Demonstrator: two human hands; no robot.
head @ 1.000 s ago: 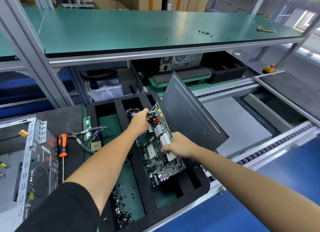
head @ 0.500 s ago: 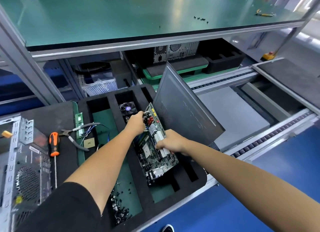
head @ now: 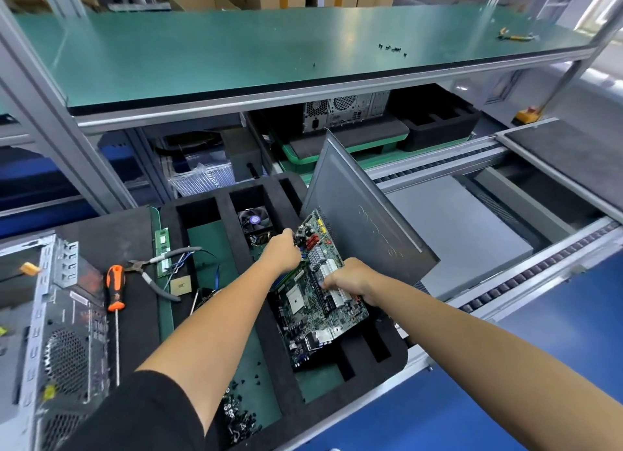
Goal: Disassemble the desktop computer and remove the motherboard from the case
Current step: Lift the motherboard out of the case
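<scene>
With the motherboard (head: 317,292) already out of the case (head: 57,343), your right hand (head: 350,280) grips its near edge, left hand (head: 281,252) its far corner, tilted over the foam tray (head: 377,356); next, seat it gently beside the side panel (head: 364,214).

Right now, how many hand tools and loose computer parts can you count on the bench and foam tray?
Screwdrivers: 1
Pliers: 1
Motherboards: 1
Cooler fans: 1
Memory sticks: 1
Processor chips: 1
Total: 6
</scene>
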